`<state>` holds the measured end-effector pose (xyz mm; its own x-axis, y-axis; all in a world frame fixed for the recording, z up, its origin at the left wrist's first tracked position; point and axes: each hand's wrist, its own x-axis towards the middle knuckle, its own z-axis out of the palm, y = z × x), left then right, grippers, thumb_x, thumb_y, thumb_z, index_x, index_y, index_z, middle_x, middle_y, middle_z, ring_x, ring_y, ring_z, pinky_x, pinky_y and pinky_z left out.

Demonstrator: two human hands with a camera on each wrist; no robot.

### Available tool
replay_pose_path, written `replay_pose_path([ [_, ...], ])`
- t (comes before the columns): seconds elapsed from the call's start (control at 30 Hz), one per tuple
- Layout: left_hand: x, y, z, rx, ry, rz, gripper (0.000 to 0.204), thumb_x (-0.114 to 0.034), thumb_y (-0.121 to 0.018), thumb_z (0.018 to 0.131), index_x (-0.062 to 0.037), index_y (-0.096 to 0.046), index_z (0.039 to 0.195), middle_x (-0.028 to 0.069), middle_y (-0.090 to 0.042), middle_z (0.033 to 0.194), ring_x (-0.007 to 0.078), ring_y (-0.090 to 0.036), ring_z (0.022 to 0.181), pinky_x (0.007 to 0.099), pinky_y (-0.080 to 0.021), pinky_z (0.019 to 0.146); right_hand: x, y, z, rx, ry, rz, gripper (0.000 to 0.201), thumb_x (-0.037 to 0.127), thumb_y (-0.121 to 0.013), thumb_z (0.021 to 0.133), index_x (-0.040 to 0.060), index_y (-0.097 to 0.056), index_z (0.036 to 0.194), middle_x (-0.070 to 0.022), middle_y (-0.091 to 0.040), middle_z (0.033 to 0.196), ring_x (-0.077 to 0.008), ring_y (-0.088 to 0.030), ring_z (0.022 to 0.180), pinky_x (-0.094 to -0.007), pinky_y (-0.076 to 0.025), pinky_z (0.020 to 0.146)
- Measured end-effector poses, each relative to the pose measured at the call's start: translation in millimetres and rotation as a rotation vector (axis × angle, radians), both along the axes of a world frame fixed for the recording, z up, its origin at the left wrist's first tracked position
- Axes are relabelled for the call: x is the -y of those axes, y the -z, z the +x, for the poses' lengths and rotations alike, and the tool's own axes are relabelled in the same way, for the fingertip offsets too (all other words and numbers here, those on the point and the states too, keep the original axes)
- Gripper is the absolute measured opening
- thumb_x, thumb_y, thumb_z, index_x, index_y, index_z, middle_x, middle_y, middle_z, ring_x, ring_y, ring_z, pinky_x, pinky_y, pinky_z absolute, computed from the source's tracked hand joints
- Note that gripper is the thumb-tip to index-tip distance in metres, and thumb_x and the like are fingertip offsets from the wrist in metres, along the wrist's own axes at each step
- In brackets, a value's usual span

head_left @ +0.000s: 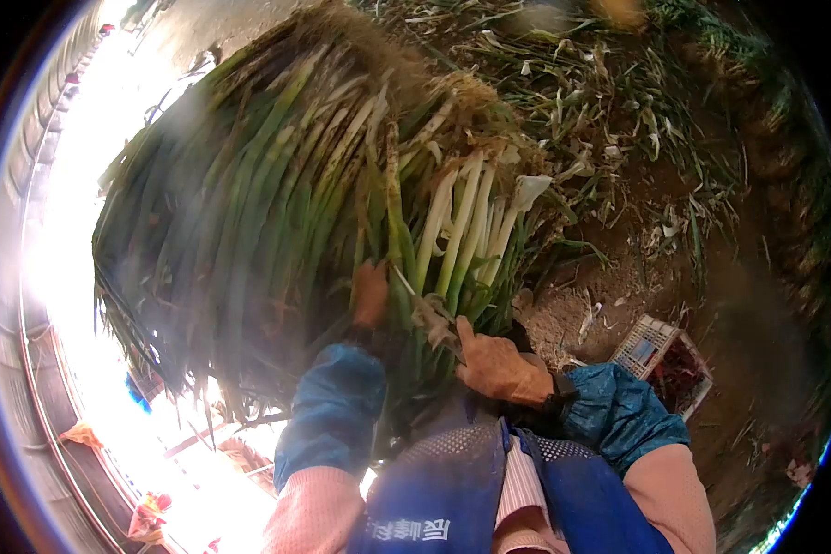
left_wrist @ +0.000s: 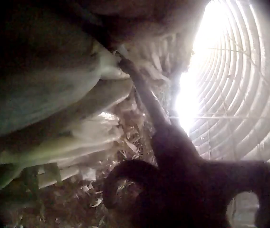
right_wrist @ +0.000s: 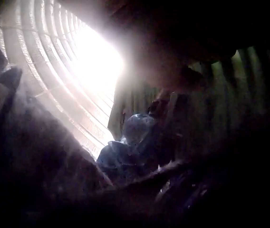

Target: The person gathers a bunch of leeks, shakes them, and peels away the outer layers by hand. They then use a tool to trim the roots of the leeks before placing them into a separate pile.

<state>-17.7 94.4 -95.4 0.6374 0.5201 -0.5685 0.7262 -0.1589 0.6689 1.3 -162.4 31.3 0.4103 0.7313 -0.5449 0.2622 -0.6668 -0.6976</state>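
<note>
A large heap of long leafy stalks (head_left: 277,185) fills the left and middle of the head view, with several peeled white stalks (head_left: 475,222) at its right side. My left hand (head_left: 371,294) touches the green leaves, its fingers blurred and partly hidden. To its right, my right hand (head_left: 503,367) pinches a withered leaf (head_left: 434,319) between thumb and fingers. The left wrist view shows pale stalks (left_wrist: 54,147) close up beside a dark rod-like thing (left_wrist: 149,102) that I cannot identify. Dim green leaves (right_wrist: 249,76) and a blue sleeve (right_wrist: 139,128) appear in the right wrist view.
Loose leaf scraps (head_left: 656,120) litter the brown ground at the upper right. A pale plastic crate (head_left: 644,349) holding reddish things stands beyond the right sleeve. Ribbed sheeting (left_wrist: 242,95) curves along the side, with bright light beside it.
</note>
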Motion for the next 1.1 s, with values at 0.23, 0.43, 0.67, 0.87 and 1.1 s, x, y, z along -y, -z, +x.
replay_pose_path([
  [0.23, 18.4, -14.0, 9.7, 0.056, -0.146, -0.100, 0.037, -0.025, -0.050, 0.090, 0.0069, -0.047, 0.108, 0.0179, -0.055, 0.094, 0.0259, -0.053, 0.084, 0.0404, -0.042, 0.071, 2.5, -23.6, 15.4, -0.203, 0.010, -0.024, 0.068, 0.017, -0.052, 0.078, -0.0151, -0.018, 0.127, -0.0304, -0.058, 0.082, -0.0433, -0.058, 0.079, -0.0478, -0.046, 0.067],
  [0.43, 9.8, 0.4, 10.9, 0.144, 0.041, 0.039, 0.019, -0.018, -0.055, 0.083, 0.0012, -0.054, 0.080, 0.0173, -0.055, 0.077, 0.0264, -0.054, 0.066, 0.0393, -0.041, 0.058, -7.7, 16.6, 27.4, -0.023, 0.090, -0.019, 0.070, 0.019, -0.055, 0.076, -0.0135, -0.018, 0.127, -0.0294, -0.057, 0.076, -0.0440, -0.056, 0.076, -0.0485, -0.043, 0.067],
  [0.67, -65.7, -91.7, 89.8, 0.293, 1.446, 0.748, 0.014, -0.012, -0.057, 0.077, -0.0050, -0.054, 0.088, 0.0153, -0.058, 0.082, 0.0312, -0.058, 0.076, 0.0426, -0.050, 0.064, 8.7, 21.5, 15.4, -0.009, 0.011, 0.004, 0.069, 0.017, -0.057, 0.076, -0.0138, -0.023, 0.127, -0.0260, -0.058, 0.073, -0.0435, -0.056, 0.070, -0.0495, -0.044, 0.062],
  [0.87, -57.2, -183.7, 228.9, 0.516, 0.737, 1.862, 0.020, -0.014, -0.056, 0.083, -0.0053, -0.053, 0.101, 0.0140, -0.054, 0.101, 0.0252, -0.054, 0.095, 0.0422, -0.049, 0.072, 14.7, 46.7, 28.9, 0.225, -0.071, 0.045, 0.071, 0.019, -0.052, 0.084, -0.0182, -0.014, 0.132, -0.0243, -0.057, 0.072, -0.0357, -0.057, 0.062, -0.0446, -0.044, 0.054],
  [1.1, -16.9, -44.7, 107.1, 0.110, 0.640, 0.961, 0.029, -0.028, -0.058, 0.083, -0.0023, -0.053, 0.095, 0.0176, -0.058, 0.087, 0.0342, -0.057, 0.080, 0.0445, -0.047, 0.066, 7.8, 17.6, 44.6, 0.058, 0.198, 0.025, 0.075, 0.021, -0.059, 0.080, -0.0124, -0.017, 0.132, -0.0240, -0.058, 0.074, -0.0394, -0.057, 0.067, -0.0455, -0.045, 0.057],
])
